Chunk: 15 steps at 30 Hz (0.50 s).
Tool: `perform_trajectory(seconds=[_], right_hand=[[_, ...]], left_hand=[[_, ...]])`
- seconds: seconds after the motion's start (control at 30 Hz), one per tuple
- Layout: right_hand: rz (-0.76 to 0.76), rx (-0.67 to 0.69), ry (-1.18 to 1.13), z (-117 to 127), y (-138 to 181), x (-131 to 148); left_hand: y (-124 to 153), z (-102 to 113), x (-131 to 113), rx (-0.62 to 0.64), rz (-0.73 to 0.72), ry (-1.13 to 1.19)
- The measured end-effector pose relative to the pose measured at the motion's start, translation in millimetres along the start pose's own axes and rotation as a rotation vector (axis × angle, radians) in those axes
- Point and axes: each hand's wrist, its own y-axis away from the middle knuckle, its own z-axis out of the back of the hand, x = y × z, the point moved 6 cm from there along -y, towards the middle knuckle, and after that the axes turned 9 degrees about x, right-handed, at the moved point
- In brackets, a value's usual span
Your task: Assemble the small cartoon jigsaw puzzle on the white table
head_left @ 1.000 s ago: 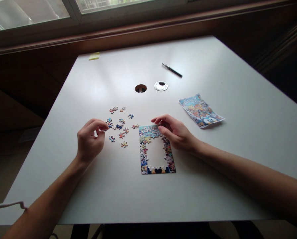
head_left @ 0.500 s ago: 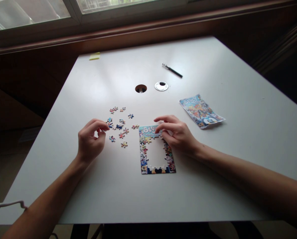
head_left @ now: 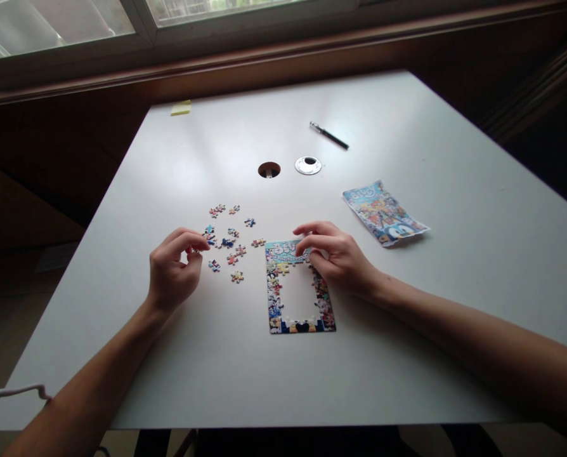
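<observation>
A small jigsaw puzzle [head_left: 283,298] lies on the white table [head_left: 407,304]; its border is joined and its middle is bare. My right hand [head_left: 333,254] rests curled on the puzzle's top right corner, fingertips pinched at the upper edge, and what they hold is too small to make out. My left hand [head_left: 174,270] hovers left of the puzzle with thumb and fingers pinched on a small puzzle piece. Several loose pieces [head_left: 229,238] lie scattered between my left hand and the puzzle.
A printed picture sheet [head_left: 383,212] lies to the right of the puzzle. Further back are a round cable hole [head_left: 269,169], its silver cap [head_left: 308,165], a black pen [head_left: 329,134] and a yellow sticky note [head_left: 181,107]. A window runs behind the table.
My right hand has drawn its fingers in from lying flatter on the puzzle's top edge to a pinch. My left hand has barely moved.
</observation>
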Motion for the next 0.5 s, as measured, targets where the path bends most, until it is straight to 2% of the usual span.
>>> perform_trajectory(seconds=[0.2,0.37,0.5], right_hand=[[0.021,0.011,0.036,-1.4,0.0,2.6],[-0.046,-0.003,-0.015,2.1,-1.0,-1.8],[-0.043,0.001,-0.022,2.1,-1.9,-2.4]], left_hand=[[-0.1,-0.5,-1.1,0.009,-0.007,-0.001],[-0.6,-0.3,-2.3,0.003,0.000,0.004],[-1.0,-0.4,-4.2,0.004,0.005,-0.012]])
